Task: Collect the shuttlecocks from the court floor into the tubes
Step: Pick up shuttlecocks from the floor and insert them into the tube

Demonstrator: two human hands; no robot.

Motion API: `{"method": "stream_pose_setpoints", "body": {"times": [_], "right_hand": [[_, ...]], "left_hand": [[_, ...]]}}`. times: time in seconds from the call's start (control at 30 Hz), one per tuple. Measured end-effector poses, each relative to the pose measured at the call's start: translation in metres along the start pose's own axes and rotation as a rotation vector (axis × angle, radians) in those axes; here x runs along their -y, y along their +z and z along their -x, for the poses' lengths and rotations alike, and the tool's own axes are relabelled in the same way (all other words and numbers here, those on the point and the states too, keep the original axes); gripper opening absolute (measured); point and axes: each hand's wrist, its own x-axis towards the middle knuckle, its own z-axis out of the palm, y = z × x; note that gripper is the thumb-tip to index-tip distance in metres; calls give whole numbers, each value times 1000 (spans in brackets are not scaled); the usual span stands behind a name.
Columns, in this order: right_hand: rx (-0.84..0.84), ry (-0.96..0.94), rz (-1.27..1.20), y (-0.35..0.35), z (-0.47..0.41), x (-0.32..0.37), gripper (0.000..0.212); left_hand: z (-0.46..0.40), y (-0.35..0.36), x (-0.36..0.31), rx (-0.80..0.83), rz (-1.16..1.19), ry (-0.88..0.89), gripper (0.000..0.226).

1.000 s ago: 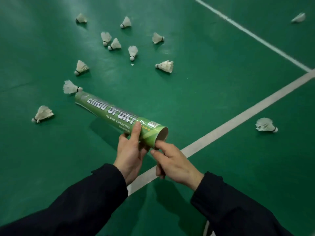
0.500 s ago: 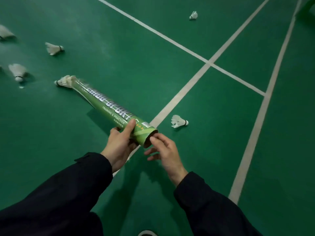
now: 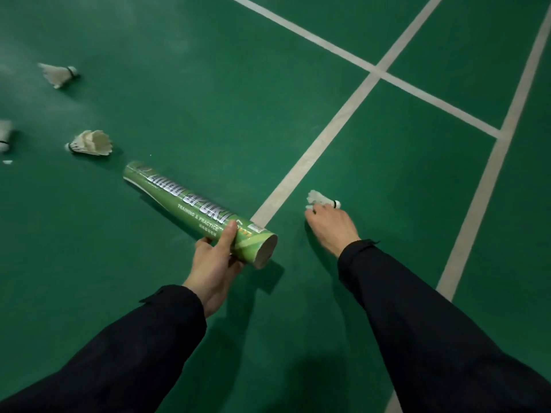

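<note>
Shuttlecocks are scattered on the green court floor, and the one that matters, the nearest shuttlecock, lies at about 3 o'clock from the tube's open end, just right of a white court line. The right hand is down on it with fingertips touching the feathers, but whether it's actually pinched yet is hard to tell, since the fingers are hidden behind the back of the hand. The left hand is wrapped around the green tube near its open end, thumb on top, and the tube points off toward 10 o'clock. Three more lie over at 9 to 10 o'clock: a second shuttlecock, a third shuttlecock, and a cut-off shuttlecock at the frame edge. Both sleeves are black.
</note>
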Motion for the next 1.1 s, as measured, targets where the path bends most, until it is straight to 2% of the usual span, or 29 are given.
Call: {"method": "stream_pose_setpoints", "body": {"times": [0.03,0.07,0.17,0.23,0.33,0.43,0.53,0.67,0.77,0.83,0.9,0.97,1.0,1.1], "right_hand": [[-45,73,-104,-4,0,-1,21],[-95,195,-310,-13,3,2,23],[-309,531,-1177,-75,29,31,26],[-439,529,-1512,-131,53,57,28],[-395,375,-1714,-191,65,94,31],[-281,208,-1731,-234,39,129,33],[-140,53,-1631,-274,12,163,41],[35,-75,-1352,-310,-21,214,32],[159,-76,-1340,-331,-53,259,17],[140,-80,-1420,-350,-70,286,14],[18,-46,-1490,-369,-83,307,17],[-142,-37,-1415,-381,-94,322,18],[-172,-54,-1359,-385,-100,330,15],[-46,-70,-1297,-403,-120,359,5]], "left_hand": [[2,0,-5,-4,4,-5,47],[6,1,-12,-12,11,-11,46],[18,1,-40,-55,42,-5,47],[27,2,-64,-94,75,13,53],[44,5,-107,-100,153,52,57],[69,-2,-159,-36,223,138,58],[94,-19,-206,-35,236,259,63],[112,-58,-251,-48,241,377,55],[109,-96,-272,-15,227,376,52],[105,-119,-289,-6,249,373,56],[96,-143,-310,-3,333,363,62],[83,-166,-330,33,428,350,66],[77,-177,-339,58,466,339,67],[62,-202,-355,111,516,293,66]]}}
